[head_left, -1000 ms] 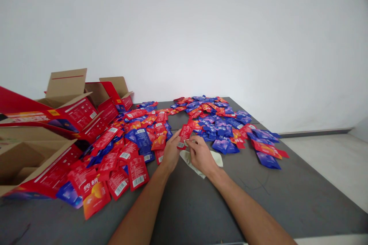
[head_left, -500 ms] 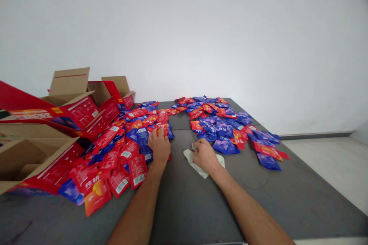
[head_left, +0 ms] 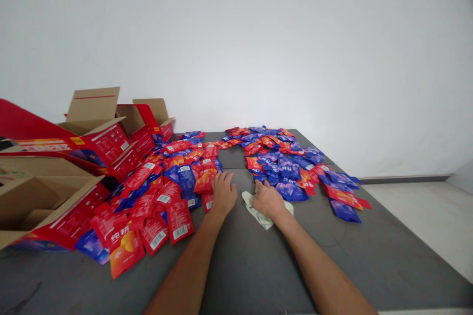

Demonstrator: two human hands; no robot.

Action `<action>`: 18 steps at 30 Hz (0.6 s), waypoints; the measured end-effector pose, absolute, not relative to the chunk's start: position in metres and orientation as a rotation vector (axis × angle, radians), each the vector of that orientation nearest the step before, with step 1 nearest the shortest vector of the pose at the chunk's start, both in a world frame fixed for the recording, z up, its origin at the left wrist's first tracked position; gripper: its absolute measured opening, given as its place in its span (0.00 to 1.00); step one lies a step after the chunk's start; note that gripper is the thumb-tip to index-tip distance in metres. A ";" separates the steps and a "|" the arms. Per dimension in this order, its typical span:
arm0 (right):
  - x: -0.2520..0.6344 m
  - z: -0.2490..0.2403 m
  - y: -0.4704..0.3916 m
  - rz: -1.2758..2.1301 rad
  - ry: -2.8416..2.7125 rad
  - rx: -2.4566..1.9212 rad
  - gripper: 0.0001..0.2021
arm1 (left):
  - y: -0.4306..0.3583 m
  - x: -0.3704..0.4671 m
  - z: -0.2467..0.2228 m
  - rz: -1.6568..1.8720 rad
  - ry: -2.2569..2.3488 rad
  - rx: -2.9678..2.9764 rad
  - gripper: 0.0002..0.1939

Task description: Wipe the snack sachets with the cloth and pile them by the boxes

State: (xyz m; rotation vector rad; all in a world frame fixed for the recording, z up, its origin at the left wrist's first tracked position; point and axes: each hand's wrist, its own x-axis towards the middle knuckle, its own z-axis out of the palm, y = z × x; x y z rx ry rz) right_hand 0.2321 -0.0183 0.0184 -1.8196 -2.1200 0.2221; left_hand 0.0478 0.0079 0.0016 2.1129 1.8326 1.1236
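Observation:
A pale, crumpled cloth (head_left: 263, 220) lies flat on the dark grey table (head_left: 254, 270). My right hand (head_left: 269, 200) rests on it with curled fingers, pressing it against the tabletop. To its left, my left hand (head_left: 223, 193) is held low with its fingers apart and nothing in them. It is beside a red sachet (head_left: 205, 180) at the right edge of the left pile. That pile mixes red sachets with blue ones, such as a blue sachet (head_left: 186, 178). Just beyond my right hand lies a blue and purple sachet (head_left: 291, 190) of the right pile.
Open red cardboard boxes (head_left: 77, 209) stand along the left side, flaps up. A second pile of red and blue sachets (head_left: 273, 157) covers the table's far right part. A few sachets lie near the right edge, one of them blue (head_left: 345, 210). A white wall (head_left: 236, 49) rises behind.
My left hand has let go of a red sachet on the left pile and moved right, its fingers spreading. My right hand and the cloth have shifted slightly right.

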 end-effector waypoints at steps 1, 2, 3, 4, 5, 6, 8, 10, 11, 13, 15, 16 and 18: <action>0.232 0.020 -0.020 0.206 -2.132 -1.820 0.24 | 0.008 0.050 0.001 1.130 1.782 2.129 0.24; 0.232 0.021 -0.022 0.192 -2.150 -1.799 0.24 | 0.007 0.052 0.001 1.137 1.737 2.144 0.24; 0.232 0.022 -0.024 0.186 -2.174 -1.757 0.24 | 0.007 0.053 0.001 1.141 1.697 2.154 0.24; 0.231 0.023 -0.026 0.192 -2.205 -1.698 0.24 | 0.007 0.053 0.001 1.143 1.665 2.161 0.24; 0.231 0.024 -0.028 0.208 -2.231 -1.637 0.24 | 0.007 0.053 0.001 1.141 1.642 2.165 0.24; 0.230 0.025 -0.030 0.231 -2.248 -1.580 0.25 | 0.006 0.054 0.001 1.136 1.629 2.166 0.24; 0.229 0.027 -0.032 0.297 -2.258 -1.489 0.25 | 0.006 0.053 0.001 1.120 1.613 2.171 0.24; 0.229 0.030 -0.032 0.369 -2.252 -1.417 0.25 | 0.005 0.053 0.000 1.089 1.600 2.176 0.24; 0.229 0.031 -0.032 0.396 -2.251 -1.380 0.24 | 0.004 0.052 -0.001 1.063 1.591 2.175 0.24; 0.229 0.033 -0.031 0.416 -2.233 -1.321 0.23 | 0.002 0.052 -0.004 0.997 1.550 2.163 0.26; 0.230 0.034 -0.028 0.397 -2.170 -1.322 0.22 | 0.000 0.052 -0.008 0.948 1.485 2.144 0.28; 0.231 0.034 -0.027 0.379 -2.120 -1.350 0.22 | 0.000 0.053 -0.009 0.941 1.451 2.132 0.29; 0.230 0.032 -0.025 0.346 -2.011 -1.432 0.20 | -0.001 0.054 -0.011 0.960 1.419 2.103 0.31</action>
